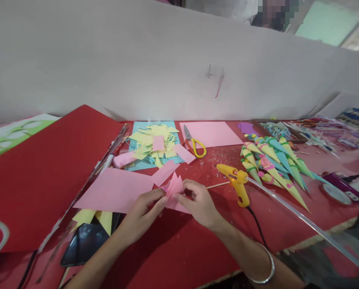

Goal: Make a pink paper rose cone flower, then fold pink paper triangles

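Between my two hands is a folded pink paper piece (175, 186) with pointed tips standing up. My left hand (146, 210) pinches its left side, thumb and fingers together. On the other side my right hand (199, 202) grips the paper between thumb and bent fingers. Beneath and beside them lie a large pink sheet (116, 190) and a narrow pink strip (165, 172). A yellow glue gun (238, 182) with a long clear glue stick rests right of my right hand. Scissors (194, 144) with red and yellow handles lie beyond, partly on another pink sheet (217, 133).
Yellow paper cutouts (143, 138) are heaped on a blue sheet (135, 164). Decorated paper cones (272, 160) are piled at the right, near a purple device (337, 184). A black phone (86, 245) lies front left, beside a large red board (47, 180). A white wall (107, 60) stands behind.
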`<state>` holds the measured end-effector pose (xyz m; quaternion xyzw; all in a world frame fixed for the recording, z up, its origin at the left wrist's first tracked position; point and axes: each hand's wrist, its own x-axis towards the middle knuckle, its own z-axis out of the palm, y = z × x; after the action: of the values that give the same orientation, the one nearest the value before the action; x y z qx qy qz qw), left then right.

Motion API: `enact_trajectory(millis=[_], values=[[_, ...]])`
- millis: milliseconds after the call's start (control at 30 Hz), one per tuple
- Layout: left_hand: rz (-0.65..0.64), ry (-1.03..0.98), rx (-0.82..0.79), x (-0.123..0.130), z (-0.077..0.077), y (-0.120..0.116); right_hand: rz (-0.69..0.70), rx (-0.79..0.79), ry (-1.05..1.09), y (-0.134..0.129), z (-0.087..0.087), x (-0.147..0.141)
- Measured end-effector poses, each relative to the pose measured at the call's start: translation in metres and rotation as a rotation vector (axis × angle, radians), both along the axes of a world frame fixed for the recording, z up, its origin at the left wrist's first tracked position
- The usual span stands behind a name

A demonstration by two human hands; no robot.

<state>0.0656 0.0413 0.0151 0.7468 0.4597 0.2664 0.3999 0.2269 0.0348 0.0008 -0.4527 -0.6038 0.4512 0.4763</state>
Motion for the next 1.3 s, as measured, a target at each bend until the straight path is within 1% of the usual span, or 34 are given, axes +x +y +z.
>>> enact_trajectory(millis=[167,367,500,667,733,833,900,967,1100,1200,1300], values=[[0.033,0.092,0.019,0.000,-0.004,0.002,0.010,-0.104,0.121,0.000,-0.002,-0.002],[0.026,0.083,0.021,0.000,-0.005,0.002,-0.003,-0.145,0.214,0.000,-0.005,-0.004],[0.017,0.078,-0.014,0.001,-0.005,0.002,0.002,-0.132,0.177,-0.001,-0.005,-0.005],[0.071,0.068,-0.059,0.003,-0.005,0.001,0.028,-0.108,0.102,-0.003,-0.005,-0.006],[0.063,0.046,-0.092,0.003,-0.004,0.000,0.037,-0.097,0.101,-0.003,-0.006,-0.005],[0.070,0.013,-0.111,0.002,-0.002,-0.001,0.093,-0.088,0.127,-0.003,-0.008,-0.004],[0.093,0.000,-0.108,0.000,-0.002,-0.001,0.115,-0.066,0.103,-0.004,-0.009,-0.004],[0.102,-0.019,-0.116,-0.002,-0.002,-0.001,0.095,-0.019,0.054,-0.005,-0.009,-0.004],[0.050,-0.068,-0.193,-0.003,-0.001,-0.001,0.061,0.043,0.009,-0.007,-0.009,-0.007],[0.017,-0.096,-0.246,-0.002,-0.001,-0.002,0.068,0.010,0.043,-0.009,-0.010,-0.008],[0.001,-0.113,-0.287,-0.003,0.000,-0.001,0.113,-0.025,0.088,-0.009,-0.010,-0.006]])
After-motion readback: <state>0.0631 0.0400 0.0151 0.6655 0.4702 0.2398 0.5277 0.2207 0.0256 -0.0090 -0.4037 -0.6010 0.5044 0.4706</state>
